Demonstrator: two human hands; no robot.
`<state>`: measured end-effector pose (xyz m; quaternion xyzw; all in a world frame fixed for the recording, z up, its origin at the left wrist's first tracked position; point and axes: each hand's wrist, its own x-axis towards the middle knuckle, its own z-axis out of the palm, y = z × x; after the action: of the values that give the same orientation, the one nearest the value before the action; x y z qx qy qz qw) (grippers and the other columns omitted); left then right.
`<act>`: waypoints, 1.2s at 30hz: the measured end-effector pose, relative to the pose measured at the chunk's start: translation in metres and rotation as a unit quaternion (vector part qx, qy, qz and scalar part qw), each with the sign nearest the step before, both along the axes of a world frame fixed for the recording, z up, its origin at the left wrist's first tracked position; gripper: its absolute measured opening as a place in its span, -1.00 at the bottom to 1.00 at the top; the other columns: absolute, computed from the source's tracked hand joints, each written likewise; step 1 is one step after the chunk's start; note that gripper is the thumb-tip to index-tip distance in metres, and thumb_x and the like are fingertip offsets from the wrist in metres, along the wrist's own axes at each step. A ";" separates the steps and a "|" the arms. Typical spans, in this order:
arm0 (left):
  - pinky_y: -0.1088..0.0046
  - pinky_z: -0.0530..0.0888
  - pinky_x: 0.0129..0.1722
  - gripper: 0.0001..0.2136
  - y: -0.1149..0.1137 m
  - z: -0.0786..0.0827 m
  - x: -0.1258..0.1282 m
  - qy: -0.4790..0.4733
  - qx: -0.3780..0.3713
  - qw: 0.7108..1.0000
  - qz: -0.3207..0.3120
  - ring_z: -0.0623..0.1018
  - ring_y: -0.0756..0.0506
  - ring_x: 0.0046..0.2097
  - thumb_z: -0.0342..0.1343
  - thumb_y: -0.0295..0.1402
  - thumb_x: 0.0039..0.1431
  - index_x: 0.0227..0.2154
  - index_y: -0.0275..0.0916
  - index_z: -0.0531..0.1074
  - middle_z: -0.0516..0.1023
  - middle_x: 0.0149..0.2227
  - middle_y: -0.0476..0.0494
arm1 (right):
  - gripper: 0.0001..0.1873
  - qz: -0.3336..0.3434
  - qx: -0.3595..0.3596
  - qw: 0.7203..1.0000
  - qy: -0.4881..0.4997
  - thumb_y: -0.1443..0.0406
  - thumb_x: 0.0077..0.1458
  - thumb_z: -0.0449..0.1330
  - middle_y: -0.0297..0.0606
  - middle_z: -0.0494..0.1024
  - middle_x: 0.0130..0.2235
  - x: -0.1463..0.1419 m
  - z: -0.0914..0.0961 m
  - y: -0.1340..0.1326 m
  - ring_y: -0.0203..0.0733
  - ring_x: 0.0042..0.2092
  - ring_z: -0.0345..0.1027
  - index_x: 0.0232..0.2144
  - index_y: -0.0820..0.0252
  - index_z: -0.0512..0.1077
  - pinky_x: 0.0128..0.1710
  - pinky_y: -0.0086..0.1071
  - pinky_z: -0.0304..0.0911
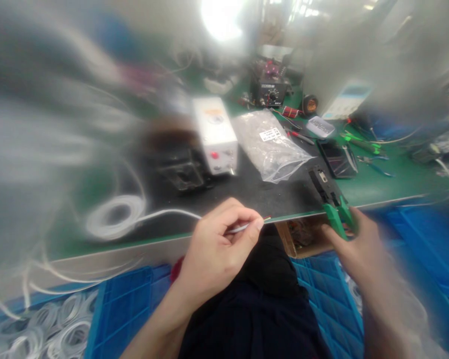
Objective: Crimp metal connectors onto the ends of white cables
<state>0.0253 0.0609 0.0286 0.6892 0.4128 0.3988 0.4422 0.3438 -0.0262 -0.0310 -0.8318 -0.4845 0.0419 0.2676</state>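
Note:
My left hand (220,244) pinches the end of a thin white cable (164,213) between thumb and fingertips, just at the table's front edge; a short stripped tip pokes out past the fingers. The cable runs left to a white coil (114,217) lying on the table. My right hand (355,244) grips the green handles of a wire stripper (331,197), whose black head rests on the dark mat, pointing away from me. The two hands are apart.
On the green table (392,182) stand a white box with a red button (215,134), a clear plastic bag (271,144), a black controller unit (269,89) and loose hand tools (362,144). Blue crates (127,299) with white cable coils sit below the edge. A cardboard box (303,239) hangs under the table.

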 end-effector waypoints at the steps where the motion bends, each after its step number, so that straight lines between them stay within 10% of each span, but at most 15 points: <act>1: 0.45 0.37 -0.38 -0.87 0.000 0.000 -0.001 -0.001 -0.004 1.000 -0.001 0.52 -0.03 -0.32 0.23 -0.41 0.43 -0.28 -0.19 0.61 0.54 -0.30 -0.07 | -0.26 -0.003 0.007 0.994 0.108 -0.03 0.14 0.38 0.07 0.59 0.01 -0.013 0.005 -0.004 0.25 -0.05 0.53 0.24 0.24 0.45 -0.01 0.08 0.45; 4: 0.47 0.36 -0.41 -0.88 -0.001 -0.001 -0.002 -0.004 -0.015 1.000 -0.003 0.53 -0.03 -0.32 0.23 -0.41 0.43 -0.28 -0.19 0.62 0.54 -0.30 -0.07 | -0.53 0.092 0.028 0.882 0.462 0.08 0.25 0.30 -0.03 0.64 -0.01 -0.056 0.018 -0.009 0.17 -0.04 0.58 0.13 0.14 0.51 0.05 0.03 0.46; 8: 0.48 0.38 -0.42 -0.87 -0.001 0.000 -0.004 -0.006 -0.021 1.000 0.000 0.54 -0.03 -0.32 0.23 -0.40 0.43 -0.28 -0.19 0.62 0.55 -0.30 -0.08 | -0.52 0.142 -0.006 0.784 0.604 0.31 0.19 0.32 -0.10 0.61 0.16 -0.104 0.022 -0.004 0.13 0.11 0.55 0.17 0.05 0.51 0.25 0.08 0.35; 18: 0.53 0.34 -0.46 -0.85 -0.003 0.000 -0.006 -0.005 -0.043 0.999 -0.024 0.49 0.06 -0.39 0.22 -0.52 0.38 -0.32 -0.19 0.61 0.52 -0.31 0.02 | -0.79 0.197 -0.031 0.803 0.561 0.33 0.14 0.28 -0.29 0.52 -0.21 -0.146 0.034 0.005 -0.08 -0.19 0.37 -0.13 0.12 0.52 -0.15 -0.28 0.32; 36: 0.58 0.47 -0.33 -0.83 0.000 0.000 -0.003 -0.020 -0.078 0.996 -0.027 0.58 0.03 -0.29 0.21 -0.48 0.39 -0.33 -0.22 0.64 0.55 -0.27 -0.03 | -0.95 0.208 -0.043 0.845 0.490 0.33 0.21 0.21 -0.41 0.38 -0.34 -0.152 0.038 0.004 -0.21 -0.33 0.19 -0.25 0.12 0.40 -0.33 -0.33 0.13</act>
<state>0.0219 0.0609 0.0289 0.6555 0.4147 0.3668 0.5136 0.1918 -0.0221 0.0065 -0.5932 -0.4499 0.5197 0.4190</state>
